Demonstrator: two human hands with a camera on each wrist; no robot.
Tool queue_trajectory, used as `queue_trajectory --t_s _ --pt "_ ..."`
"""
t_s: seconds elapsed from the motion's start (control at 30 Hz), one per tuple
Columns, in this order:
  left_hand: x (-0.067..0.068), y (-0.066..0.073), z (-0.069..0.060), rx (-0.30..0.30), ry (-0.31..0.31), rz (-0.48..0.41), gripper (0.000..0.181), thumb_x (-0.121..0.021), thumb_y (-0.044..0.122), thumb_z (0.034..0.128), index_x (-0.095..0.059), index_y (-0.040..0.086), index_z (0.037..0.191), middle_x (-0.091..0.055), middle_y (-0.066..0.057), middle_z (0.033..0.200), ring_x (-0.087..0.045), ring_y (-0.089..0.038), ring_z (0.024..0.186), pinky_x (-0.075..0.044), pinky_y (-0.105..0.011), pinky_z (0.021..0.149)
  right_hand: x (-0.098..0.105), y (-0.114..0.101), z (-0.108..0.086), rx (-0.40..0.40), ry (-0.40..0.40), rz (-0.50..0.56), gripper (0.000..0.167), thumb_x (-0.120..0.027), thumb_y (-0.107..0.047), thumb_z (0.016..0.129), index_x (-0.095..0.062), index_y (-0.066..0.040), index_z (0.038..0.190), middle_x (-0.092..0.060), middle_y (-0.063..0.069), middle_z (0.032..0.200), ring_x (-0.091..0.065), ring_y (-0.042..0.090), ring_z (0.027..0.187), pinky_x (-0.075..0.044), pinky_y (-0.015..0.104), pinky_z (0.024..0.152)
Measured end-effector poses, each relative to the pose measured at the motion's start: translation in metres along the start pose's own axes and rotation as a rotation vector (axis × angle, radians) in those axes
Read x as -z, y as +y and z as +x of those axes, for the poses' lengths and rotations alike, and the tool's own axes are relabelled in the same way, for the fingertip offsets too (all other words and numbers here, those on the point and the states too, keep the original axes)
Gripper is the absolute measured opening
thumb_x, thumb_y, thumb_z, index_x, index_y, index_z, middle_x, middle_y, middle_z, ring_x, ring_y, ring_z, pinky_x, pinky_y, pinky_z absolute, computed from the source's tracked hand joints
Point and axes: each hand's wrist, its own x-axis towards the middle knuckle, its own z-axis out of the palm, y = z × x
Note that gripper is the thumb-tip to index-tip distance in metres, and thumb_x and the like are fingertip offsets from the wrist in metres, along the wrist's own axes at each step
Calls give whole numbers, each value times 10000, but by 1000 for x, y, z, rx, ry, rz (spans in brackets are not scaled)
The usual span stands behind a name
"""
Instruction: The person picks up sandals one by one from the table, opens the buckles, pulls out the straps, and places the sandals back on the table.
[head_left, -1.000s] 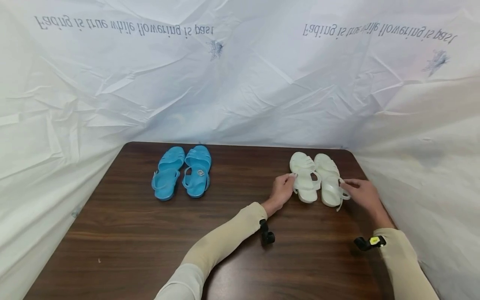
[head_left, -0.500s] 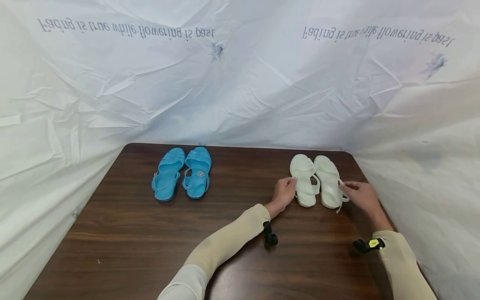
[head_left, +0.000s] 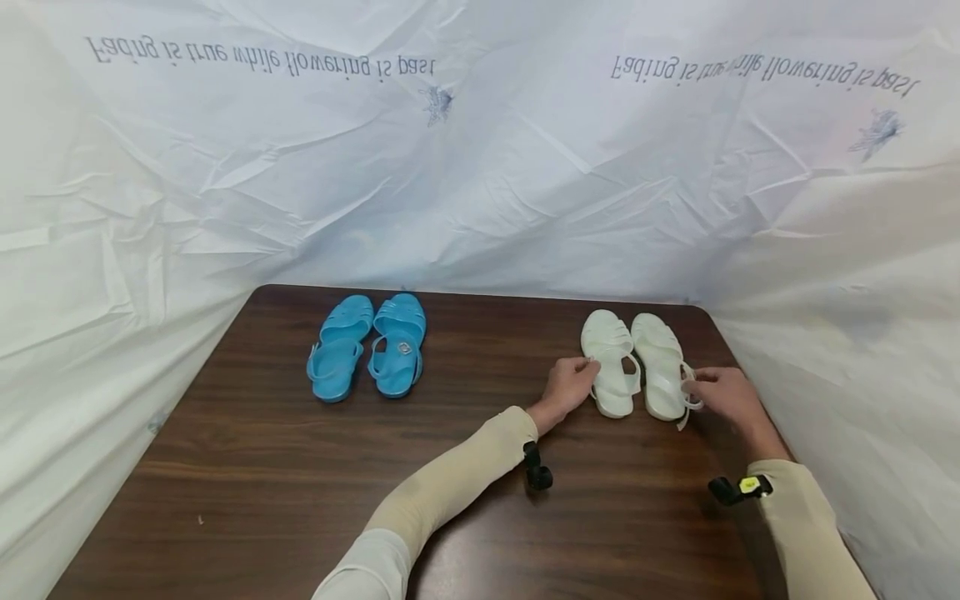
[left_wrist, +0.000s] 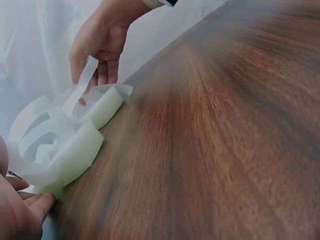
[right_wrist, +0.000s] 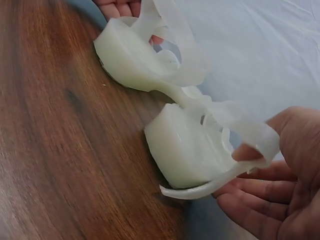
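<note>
Two white sandals stand side by side, toes away from me, near the table's far right corner. My left hand (head_left: 566, 387) is at the outer side of the left white sandal (head_left: 615, 383) and pinches its strap by the buckle; in the left wrist view the fingers (left_wrist: 40, 205) touch the sole's edge. My right hand (head_left: 726, 392) holds the ankle strap of the right white sandal (head_left: 663, 383) at its outer side. In the right wrist view that strap (right_wrist: 250, 135) arches up with the thumb behind it, and its loose end hangs beside the heel.
A pair of blue sandals (head_left: 397, 350) lies at the far left of the brown wooden table (head_left: 300, 475), toes also pointing away. White printed sheeting (head_left: 480, 167) hangs along the back and both sides. A tiny pale scrap (head_left: 200, 519) lies at the near left.
Both hands stay at the white sandals with only small finger movements. The left sandal has shifted slightly towards me, and its strap near my left fingers sits differently. The blue sandals have not moved.
</note>
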Motion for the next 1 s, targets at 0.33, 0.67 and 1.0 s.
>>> queue_trajectory --t_s 0.33,0.67,1.0 --pt "6 -3 -1 -39 16 -24 363 -564 401 1040 -755 162 1235 -732 46 1199 -661 -79 1091 -524 -296 929 -7 2 -4 84 162 -39 429 -633 -276 1009 -695 119 1165 -740 121 774 -604 158 638 -436 341 527" --pt "16 1 -1 -79 13 18 386 -637 404 1012 -726 137 1276 -720 38 1235 -661 -114 1134 -539 -298 910 -6 3 -4 104 285 -79 473 -605 -278 1022 -651 136 1244 -738 204 826 -601 163 595 -452 345 520" --pt "24 1 -1 -137 -18 26 414 -651 384 1011 -697 97 1306 -723 38 1231 -649 -104 1186 -542 -242 897 5 -8 -10 191 392 -112 406 -616 -240 1014 -695 116 1191 -745 247 878 -592 123 565 -421 296 529"
